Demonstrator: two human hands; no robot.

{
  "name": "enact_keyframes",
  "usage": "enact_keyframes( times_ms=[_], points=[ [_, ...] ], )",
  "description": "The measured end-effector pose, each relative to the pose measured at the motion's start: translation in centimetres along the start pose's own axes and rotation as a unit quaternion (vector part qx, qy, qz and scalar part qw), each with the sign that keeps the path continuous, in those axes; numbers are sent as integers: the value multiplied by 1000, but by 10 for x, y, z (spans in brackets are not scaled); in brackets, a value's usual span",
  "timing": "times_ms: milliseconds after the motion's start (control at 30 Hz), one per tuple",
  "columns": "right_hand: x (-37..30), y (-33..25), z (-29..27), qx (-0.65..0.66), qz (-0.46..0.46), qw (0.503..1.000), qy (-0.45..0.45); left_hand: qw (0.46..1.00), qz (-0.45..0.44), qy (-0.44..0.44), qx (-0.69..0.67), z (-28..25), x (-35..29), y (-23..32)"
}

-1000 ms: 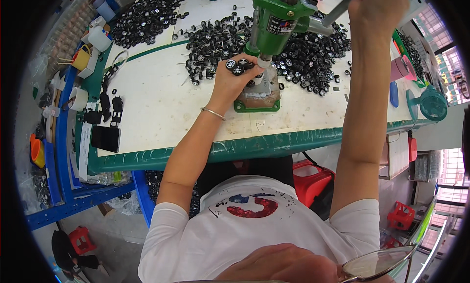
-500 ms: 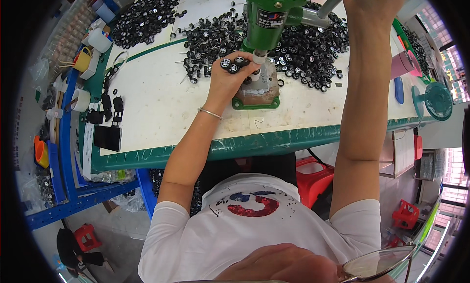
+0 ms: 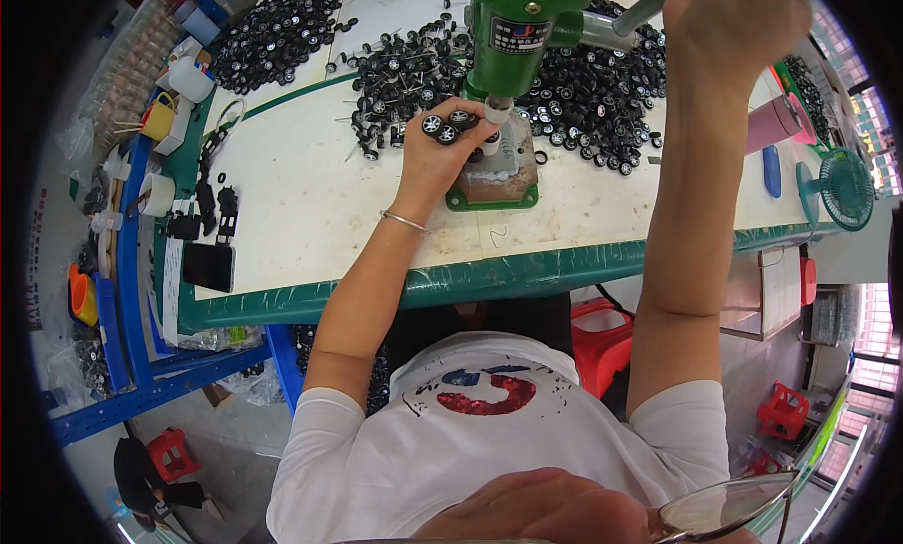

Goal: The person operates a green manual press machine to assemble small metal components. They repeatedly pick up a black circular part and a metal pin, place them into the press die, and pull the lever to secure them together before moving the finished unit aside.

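Note:
Several small black toy wheels [image 3: 446, 130] with silvery spokes are bunched in my left hand [image 3: 437, 158], which is closed around them. Its fingertips reach under the ram [image 3: 498, 110] of a green hand press [image 3: 511, 50], at the white post on the press base [image 3: 494, 182]. What the fingertips pinch there is too small to make out. Up at the right, my right hand [image 3: 738, 36] is wrapped round the grey press lever [image 3: 649, 6], whose end it hides.
Behind the press lie heaps of black wheels [image 3: 593, 107], some on thin axles, with another pile [image 3: 277, 41] at the far left. A phone [image 3: 208, 266] lies by the table's left edge. A pink cup [image 3: 771, 126], a blue object [image 3: 771, 173] and a green fan [image 3: 844, 189] stand right.
My right hand has come slightly nearer and to the right on the lever. My left hand stays in place at the press with its wheels.

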State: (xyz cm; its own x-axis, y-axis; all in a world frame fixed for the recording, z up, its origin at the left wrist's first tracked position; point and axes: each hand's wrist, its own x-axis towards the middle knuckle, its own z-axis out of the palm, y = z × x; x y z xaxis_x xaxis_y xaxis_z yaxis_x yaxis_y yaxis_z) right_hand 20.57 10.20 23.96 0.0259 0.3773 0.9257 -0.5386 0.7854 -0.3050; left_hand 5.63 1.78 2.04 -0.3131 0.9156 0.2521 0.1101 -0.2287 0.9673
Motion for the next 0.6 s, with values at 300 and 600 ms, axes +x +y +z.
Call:
enact_keyframes(
  times_ms=[300, 600],
  points=[
    [-18, -17, 6, -6, -16, 1000, 3, 996, -43, 16, -79, 3, -5, 3],
    [36, 67, -44, 249, 339, 907, 26, 968, -111, 7, -226, 3, -3, 4]
  ],
)
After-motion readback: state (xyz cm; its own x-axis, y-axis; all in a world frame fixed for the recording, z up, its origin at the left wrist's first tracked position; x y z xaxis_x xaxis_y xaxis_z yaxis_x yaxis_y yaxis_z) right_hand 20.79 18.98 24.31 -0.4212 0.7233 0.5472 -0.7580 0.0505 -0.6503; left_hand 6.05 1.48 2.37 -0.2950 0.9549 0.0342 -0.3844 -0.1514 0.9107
